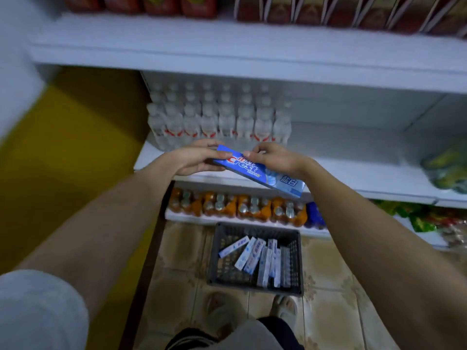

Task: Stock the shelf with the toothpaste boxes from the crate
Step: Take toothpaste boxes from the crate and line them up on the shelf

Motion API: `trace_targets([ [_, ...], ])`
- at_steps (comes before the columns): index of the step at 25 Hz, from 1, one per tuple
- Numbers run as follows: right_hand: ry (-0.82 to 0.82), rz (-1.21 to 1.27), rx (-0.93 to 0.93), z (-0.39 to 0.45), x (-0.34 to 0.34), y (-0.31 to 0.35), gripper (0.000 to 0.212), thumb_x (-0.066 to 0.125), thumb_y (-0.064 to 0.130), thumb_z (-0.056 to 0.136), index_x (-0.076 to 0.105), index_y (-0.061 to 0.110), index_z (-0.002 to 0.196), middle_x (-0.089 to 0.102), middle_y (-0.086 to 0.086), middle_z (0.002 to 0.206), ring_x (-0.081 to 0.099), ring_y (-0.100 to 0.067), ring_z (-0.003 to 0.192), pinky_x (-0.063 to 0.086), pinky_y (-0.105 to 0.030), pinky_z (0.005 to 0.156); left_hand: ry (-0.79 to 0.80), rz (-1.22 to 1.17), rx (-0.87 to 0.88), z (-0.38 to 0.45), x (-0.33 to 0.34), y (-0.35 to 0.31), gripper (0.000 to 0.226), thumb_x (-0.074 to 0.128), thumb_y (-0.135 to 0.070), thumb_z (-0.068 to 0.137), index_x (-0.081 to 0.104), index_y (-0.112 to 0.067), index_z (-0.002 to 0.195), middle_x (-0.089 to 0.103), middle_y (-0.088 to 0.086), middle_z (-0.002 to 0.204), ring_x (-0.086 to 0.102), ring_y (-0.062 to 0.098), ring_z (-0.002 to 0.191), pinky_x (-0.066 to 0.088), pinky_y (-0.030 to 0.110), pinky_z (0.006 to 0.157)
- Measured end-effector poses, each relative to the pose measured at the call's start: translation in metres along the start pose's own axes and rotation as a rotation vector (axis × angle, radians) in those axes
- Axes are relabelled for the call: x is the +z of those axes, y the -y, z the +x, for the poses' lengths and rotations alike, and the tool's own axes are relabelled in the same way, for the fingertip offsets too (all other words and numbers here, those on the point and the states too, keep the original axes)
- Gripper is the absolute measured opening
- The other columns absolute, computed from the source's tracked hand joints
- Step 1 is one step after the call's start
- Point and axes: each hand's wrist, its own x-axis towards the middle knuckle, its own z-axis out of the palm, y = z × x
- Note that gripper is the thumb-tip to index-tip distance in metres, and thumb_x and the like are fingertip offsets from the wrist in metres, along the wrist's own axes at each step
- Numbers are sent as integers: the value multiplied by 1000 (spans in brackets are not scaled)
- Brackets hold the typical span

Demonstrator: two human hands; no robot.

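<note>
Over the shelf (353,170) your left hand (199,160) and right hand (274,159) pinch one toothpaste box (257,170); none looks shelved, several wait in the crate (298,271).

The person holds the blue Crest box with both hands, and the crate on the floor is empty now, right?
Not quite. In the head view, both hands, left and right, do hold the Crest box, but the crate on the floor is not empty: several toothpaste boxes lie inside.

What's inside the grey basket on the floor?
The grey crate holds several white-and-blue toothpaste boxes, mostly leaning together on its right side. Whatever lies under that pile is hidden; the left part shows only bare mesh.
</note>
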Motion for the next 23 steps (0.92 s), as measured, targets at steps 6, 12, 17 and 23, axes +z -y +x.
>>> trace_targets([
  [6,70,16,-21,-50,-79,106,56,44,68,91,63,19,110,61,-6,105,57,-21,84,51,-36,75,-65,95,181,-78,-56,-123,16,69,-9,83,60,-12,95,70,10,98,71,15,89,58,21,66],
  [12,-14,31,-190,-102,-131,186,40,65,39,91,53,17,122,60,-10,108,68,-28,73,60,-43,77,-129,16,380,-151,-89,-204,78,101,-32,25,65,-13,92,69,12,103,72,18,95,60,27,65],
  [17,-276,17,-478,-129,-160,240,28,71,33,88,56,17,106,68,-8,93,54,-19,61,49,-28,52,-39,110,430,-204,-99,-268,77,101,-27,29,62,-13,93,70,13,101,71,19,91,60,29,64],
  [23,-471,-83,-746,-170,-191,309,27,70,37,88,58,24,108,69,-17,98,56,-18,57,45,-34,55,-61,225,561,-275,-107,-356,60,96,-10,42,65,-20,93,72,8,100,72,15,87,60,26,61],
])
